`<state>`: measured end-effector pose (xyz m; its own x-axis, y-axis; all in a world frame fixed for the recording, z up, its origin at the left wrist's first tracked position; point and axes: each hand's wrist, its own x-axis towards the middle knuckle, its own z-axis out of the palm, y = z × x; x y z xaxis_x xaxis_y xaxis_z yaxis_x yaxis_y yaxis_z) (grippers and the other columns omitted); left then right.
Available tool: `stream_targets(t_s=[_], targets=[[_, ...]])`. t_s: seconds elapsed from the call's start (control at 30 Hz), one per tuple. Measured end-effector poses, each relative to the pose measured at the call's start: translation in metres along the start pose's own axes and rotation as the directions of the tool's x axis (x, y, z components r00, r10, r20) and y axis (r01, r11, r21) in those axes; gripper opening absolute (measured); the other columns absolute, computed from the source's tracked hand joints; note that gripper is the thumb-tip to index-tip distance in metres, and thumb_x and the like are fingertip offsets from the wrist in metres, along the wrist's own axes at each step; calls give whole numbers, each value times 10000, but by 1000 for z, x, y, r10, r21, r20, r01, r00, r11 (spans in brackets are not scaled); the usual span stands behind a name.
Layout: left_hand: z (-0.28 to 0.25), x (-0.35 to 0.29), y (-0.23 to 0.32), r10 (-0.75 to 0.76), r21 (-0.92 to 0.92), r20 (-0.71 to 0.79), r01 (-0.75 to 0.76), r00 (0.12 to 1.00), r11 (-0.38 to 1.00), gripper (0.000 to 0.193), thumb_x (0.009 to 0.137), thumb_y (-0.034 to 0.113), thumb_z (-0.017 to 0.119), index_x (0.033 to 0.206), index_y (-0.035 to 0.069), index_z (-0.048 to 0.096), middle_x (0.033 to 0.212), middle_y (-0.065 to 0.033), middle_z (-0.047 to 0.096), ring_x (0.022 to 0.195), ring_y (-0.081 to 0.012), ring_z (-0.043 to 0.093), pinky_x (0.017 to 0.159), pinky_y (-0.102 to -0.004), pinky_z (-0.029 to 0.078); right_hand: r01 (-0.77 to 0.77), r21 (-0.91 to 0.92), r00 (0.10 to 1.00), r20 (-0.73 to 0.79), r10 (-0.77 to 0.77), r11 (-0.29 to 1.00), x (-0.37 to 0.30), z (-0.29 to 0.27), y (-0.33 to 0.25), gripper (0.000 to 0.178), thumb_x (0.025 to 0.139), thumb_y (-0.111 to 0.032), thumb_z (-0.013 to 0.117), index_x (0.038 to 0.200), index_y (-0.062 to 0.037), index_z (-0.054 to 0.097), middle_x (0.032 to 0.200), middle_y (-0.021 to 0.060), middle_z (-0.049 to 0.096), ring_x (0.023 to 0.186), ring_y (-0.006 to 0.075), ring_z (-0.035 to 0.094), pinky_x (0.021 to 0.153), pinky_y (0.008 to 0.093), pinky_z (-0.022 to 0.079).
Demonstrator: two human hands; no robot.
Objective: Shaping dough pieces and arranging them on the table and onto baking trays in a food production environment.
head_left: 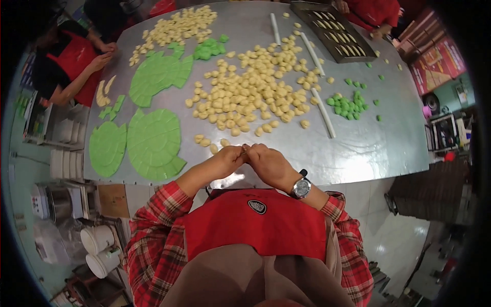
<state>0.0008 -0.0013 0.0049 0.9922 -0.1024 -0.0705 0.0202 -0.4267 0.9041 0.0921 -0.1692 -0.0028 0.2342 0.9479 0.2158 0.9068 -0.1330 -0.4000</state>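
Near the front edge of the metal table (pixel 215 82), my left hand (pixel 230 160) and my right hand (pixel 271 165) meet, fingertips pressed together. Both are closed in a pinch; whatever small thing lies between them is hidden by the fingers. Just beyond and to the left lie a few loose yellow dough balls (pixel 205 143). A large spread of yellow dough balls (pixel 250 84) covers the middle of the table. Flat green dough sheets, scored into pieces, lie at the left, the nearest green sheet (pixel 153 143) close to the front edge.
White rolling pins (pixel 323 112) and small green dough balls (pixel 348 106) lie at the right. A dark baking tray (pixel 332 30) holds rows of shaped yellow pieces at the far right. Other people in red aprons work at the left (pixel 76 61) and far side.
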Motion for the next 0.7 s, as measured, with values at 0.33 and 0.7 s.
stream_targets(t_s=[0.33,0.7], targets=[[77,-5,-76,133,496,-234,1,963,868,363,796,31,557,1151,-40,565,1187,-191,574,1136,-323,536,966,-402,428,-412,200,903,-42,428,889,-142,10,72,203,790,-61,541,979,5,570,1028,194,605,981,380,581,822,428,491],[88,65,-96,314,550,-108,-206,943,810,400,833,73,564,1230,29,544,1353,-134,485,1263,-308,443,1063,-424,345,-370,-134,920,-192,342,919,-100,41,133,445,813,-58,559,1250,-1,502,1369,184,430,1301,380,360,1074,501,308]])
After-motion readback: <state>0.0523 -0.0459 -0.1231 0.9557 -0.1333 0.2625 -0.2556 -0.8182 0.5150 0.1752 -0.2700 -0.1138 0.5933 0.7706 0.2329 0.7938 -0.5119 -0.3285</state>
